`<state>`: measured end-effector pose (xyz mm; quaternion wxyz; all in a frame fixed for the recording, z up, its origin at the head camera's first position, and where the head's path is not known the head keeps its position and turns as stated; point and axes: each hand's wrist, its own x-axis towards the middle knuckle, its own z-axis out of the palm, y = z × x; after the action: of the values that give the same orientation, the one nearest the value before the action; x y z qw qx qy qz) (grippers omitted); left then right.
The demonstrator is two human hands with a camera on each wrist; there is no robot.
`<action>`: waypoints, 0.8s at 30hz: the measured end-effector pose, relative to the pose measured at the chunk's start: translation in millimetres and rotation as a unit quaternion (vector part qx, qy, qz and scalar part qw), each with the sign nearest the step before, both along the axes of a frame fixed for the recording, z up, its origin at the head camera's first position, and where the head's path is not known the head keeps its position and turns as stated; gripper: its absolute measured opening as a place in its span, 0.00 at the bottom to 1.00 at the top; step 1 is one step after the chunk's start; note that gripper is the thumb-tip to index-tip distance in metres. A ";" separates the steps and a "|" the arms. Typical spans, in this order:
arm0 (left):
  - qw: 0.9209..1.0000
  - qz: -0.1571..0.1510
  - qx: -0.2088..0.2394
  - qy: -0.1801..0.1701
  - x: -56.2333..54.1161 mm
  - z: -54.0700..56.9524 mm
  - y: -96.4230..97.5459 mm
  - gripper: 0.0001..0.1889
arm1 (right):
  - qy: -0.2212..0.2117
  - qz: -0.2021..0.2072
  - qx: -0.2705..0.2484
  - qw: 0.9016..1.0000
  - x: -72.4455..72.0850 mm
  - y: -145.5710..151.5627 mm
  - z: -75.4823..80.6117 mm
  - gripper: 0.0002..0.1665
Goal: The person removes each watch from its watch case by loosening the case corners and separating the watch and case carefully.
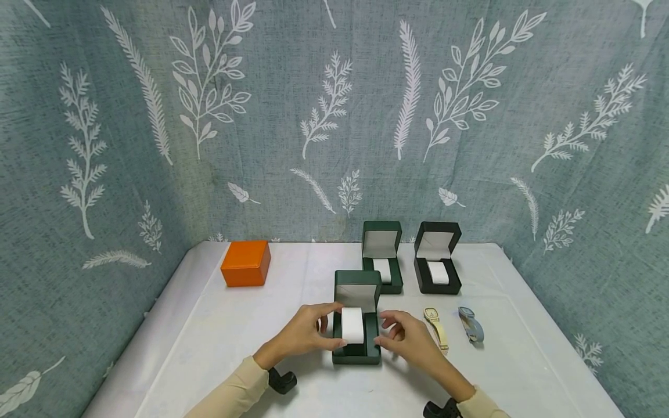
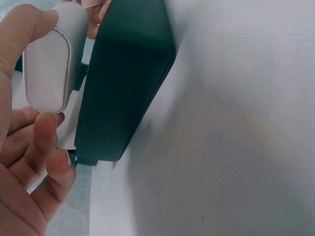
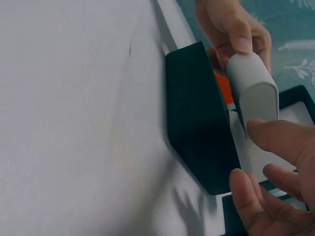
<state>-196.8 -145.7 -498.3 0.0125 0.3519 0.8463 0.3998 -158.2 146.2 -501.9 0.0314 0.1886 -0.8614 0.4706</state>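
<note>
A white watch cushion (image 1: 352, 325) is held up just above the well of an open green watch box (image 1: 357, 356). My left hand (image 1: 312, 330) pinches it from the left, its thumb on the near side and its fingers on the far side. To the right of the box, my right hand (image 1: 406, 337) is spread with thumb and fingers apart, close to the box's right wall. The right wrist view shows its thumb (image 3: 275, 137) overlapping the cushion's end; whether they touch I cannot tell. A gold watch (image 1: 436, 328) and a blue watch (image 1: 471, 324) lie beyond my right hand.
A second open green box (image 1: 395, 277) and an open black box (image 1: 453, 277) stand at the back right, each holding a white cushion. A closed orange box (image 1: 245, 264) sits at the back left. Leaf-patterned cloth (image 1: 282, 116) surrounds the white table (image 1: 209, 348).
</note>
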 end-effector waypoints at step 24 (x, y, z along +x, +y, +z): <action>1.000 -0.005 -0.006 -0.014 -3.9 -7.1 9.2 0.37 | -0.003 0.016 0.048 0.999 0.5 -7.6 -6.2 0.32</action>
<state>-200.7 -136.5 -505.4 0.0286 0.3499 0.8467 0.3997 -157.7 138.6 -508.0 0.0126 0.2022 -0.8798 0.4300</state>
